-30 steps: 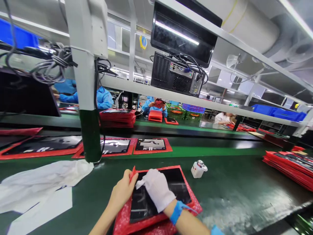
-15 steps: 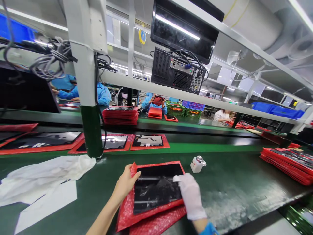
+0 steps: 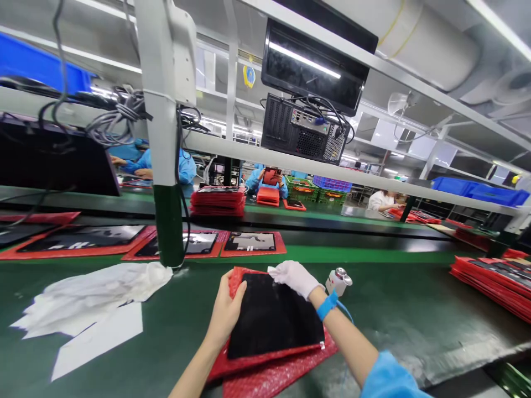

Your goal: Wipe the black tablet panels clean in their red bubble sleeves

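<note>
A flat black panel [image 3: 276, 318] lies on a red bubble-wrap bag [image 3: 244, 362], tilted towards me, with more red bubble wrap under it. My left hand [image 3: 227, 307], bare, grips the bag's upper left corner, thumb on top beside the panel's edge. My right hand [image 3: 295, 278], in a white glove, touches the panel's top edge with fingertips pinched together. Whether a small white cloth is between them I cannot make out. A blue wrist strap [image 3: 327, 305] with a cord circles my right wrist. Just beyond it stands a small white bottle [image 3: 337, 282] with a metal top.
White cloth [image 3: 120, 284] and a white sheet [image 3: 99, 340] lie at left, near a post [image 3: 168, 221]. Panels on red bags [image 3: 251, 243] line the green ledge. Red stacks stand at right [image 3: 493, 282] and behind [image 3: 218, 202]. Co-workers sit beyond.
My right hand has moved from the panel's right side up and left to its top edge. The panel's surface now looks evenly black, without the earlier glare. My left hand keeps its grip.
</note>
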Tool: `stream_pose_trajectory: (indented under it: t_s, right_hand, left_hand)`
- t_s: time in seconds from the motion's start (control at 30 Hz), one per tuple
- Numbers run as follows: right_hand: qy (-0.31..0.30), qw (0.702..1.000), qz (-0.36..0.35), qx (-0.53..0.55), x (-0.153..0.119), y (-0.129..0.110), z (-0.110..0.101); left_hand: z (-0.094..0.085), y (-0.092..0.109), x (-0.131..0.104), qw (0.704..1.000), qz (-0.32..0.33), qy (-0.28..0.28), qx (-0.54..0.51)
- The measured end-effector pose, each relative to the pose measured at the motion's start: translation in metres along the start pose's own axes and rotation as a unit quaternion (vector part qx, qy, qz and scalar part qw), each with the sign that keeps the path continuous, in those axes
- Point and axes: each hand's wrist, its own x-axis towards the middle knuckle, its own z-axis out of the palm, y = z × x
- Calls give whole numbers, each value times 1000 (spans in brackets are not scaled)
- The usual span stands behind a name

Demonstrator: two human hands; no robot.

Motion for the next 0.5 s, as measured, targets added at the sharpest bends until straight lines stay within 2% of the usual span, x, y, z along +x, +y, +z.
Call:
stream_pose_trajectory:
  t_s: [0.1,0.23,0.3,0.37,0.43,0.5]
  right_hand:
    - [-45,999,-14,5,-1,9,-21]
    - [-13,1000,-21,-17,-24,6,-54]
    - [63,996,-31,-56,-37,6,-75]
    - [190,974,-59,-106,-45,7,-84]
    - [299,940,-106,-124,-53,6,-73]
    - [335,925,-159,-84,-63,2,-39]
  left_hand:
    - [-3,0,0,996,-55,-20,-66]
    - [-17,1,2,968,-180,-91,-153]
    - [-24,2,3,950,-226,-108,-185]
    - [-27,3,4,936,-256,-116,-210]
    - [-27,5,4,923,-283,-123,-228]
    - [-26,7,2,912,-306,-127,-242]
